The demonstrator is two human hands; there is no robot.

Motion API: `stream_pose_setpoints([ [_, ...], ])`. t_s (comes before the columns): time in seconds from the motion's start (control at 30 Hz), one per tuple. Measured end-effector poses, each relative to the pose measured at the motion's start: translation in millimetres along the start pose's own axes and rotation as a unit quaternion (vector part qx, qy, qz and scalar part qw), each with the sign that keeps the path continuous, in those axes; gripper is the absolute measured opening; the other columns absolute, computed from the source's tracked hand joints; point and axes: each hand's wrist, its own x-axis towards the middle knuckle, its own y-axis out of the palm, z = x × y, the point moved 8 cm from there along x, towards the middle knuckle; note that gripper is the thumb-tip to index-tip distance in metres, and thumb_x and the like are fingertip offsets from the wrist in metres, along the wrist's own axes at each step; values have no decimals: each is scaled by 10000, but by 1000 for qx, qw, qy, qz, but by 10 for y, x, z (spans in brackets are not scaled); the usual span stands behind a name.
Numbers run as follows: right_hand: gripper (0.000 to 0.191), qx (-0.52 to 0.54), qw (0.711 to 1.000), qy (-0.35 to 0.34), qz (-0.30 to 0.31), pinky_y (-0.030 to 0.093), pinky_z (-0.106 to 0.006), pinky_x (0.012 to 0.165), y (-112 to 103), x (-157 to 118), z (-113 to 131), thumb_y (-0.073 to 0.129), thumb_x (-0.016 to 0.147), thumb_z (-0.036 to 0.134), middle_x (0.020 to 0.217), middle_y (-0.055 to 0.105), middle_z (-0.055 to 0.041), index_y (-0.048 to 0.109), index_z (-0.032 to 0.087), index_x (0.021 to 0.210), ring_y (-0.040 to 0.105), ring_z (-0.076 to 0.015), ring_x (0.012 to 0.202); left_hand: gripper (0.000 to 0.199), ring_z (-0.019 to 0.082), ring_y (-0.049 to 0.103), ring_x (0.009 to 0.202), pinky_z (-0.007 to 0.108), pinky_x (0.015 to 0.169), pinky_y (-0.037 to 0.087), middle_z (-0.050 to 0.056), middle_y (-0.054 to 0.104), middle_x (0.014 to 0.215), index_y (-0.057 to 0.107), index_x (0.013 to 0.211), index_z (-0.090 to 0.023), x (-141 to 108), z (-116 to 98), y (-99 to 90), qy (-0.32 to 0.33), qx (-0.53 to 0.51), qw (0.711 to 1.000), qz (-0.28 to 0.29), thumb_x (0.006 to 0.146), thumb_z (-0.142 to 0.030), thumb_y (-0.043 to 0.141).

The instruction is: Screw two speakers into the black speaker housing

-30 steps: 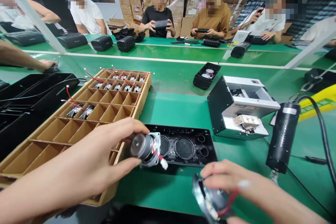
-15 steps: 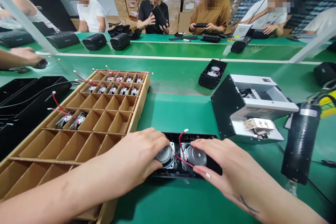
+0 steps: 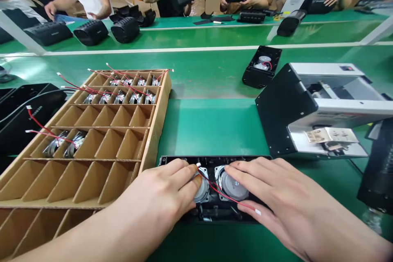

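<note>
A black speaker housing (image 3: 211, 215) lies with its inside up on the green bench in front of me. Two round speaker drivers with square metal frames sit in it side by side. Over the left speaker driver (image 3: 202, 190) curls my left hand (image 3: 166, 192), its fingers pressed together on the driver and covering part of it. My right hand (image 3: 273, 196) grips the right speaker driver (image 3: 232, 185) between fingers and thumb. Red wires (image 3: 221, 193) with white plugs run across the drivers, one plug lying by my right thumb.
To the left stands a divided cardboard box (image 3: 162, 118) with several wired drivers in its cells. A white and black machine (image 3: 276, 110) is at right, beside a black cylindrical tool (image 3: 377, 172). Another housing (image 3: 262, 67) lies behind. Co-workers handle black speakers across the bench.
My view has tilted down and come closer. The red wire between the drivers has gone from standing up to lying toward my left fingers. Both hands stay at the drivers.
</note>
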Motion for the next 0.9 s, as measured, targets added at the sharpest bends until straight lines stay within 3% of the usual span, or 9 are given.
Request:
stream_pose_setpoints([
  [0.1, 294, -6, 1000, -22, 11, 470, -385, 715, -1, 34, -12, 414, 1082, 293, 1092, 753, -16, 669, 192, 1188, 660, -210, 876, 266, 269, 700, 995, 475, 914, 660, 86, 740, 1120, 674, 910, -152, 8, -3, -14, 0, -12, 1000, 2, 1080, -177, 471],
  [0.27, 269, 8, 999, -38, -13, 482, -363, 785, -26, 6, -41, 435, 1087, 295, 1047, 755, -15, 667, 190, 1176, 679, -182, 878, 315, 260, 710, 978, 456, 906, 666, 91, 750, 1117, 723, 1168, -130, 57, -9, -22, -19, 4, 1000, 5, 1098, -168, 419],
  [0.43, 258, 9, 999, -37, -19, 478, -351, 829, -21, -20, -49, 446, 1093, 298, 1075, 757, -5, 652, 190, 1205, 680, -167, 904, 325, 259, 717, 989, 434, 915, 670, 94, 756, 1113, 743, 1133, -119, 74, -6, -11, -35, 7, 999, 11, 1092, -155, 422],
  [0.7, 232, 17, 999, -26, -19, 464, -344, 848, -15, -29, -52, 476, 1087, 290, 1080, 749, 5, 642, 194, 1217, 670, -163, 922, 286, 269, 697, 1120, 427, 1003, 640, 94, 740, 1270, 729, 1223, -120, 3, 0, 69, -43, 12, 999, 23, 1069, -174, 494],
  [0.9, 254, 13, 999, -28, -28, 471, -348, 848, -22, -26, -25, 458, 1098, 306, 1120, 759, 10, 668, 211, 1205, 689, -159, 932, 315, 284, 707, 1145, 456, 949, 665, 82, 728, 1344, 722, 1269, -148, -39, 4, 93, -47, 39, 998, 14, 1084, -215, 476],
])
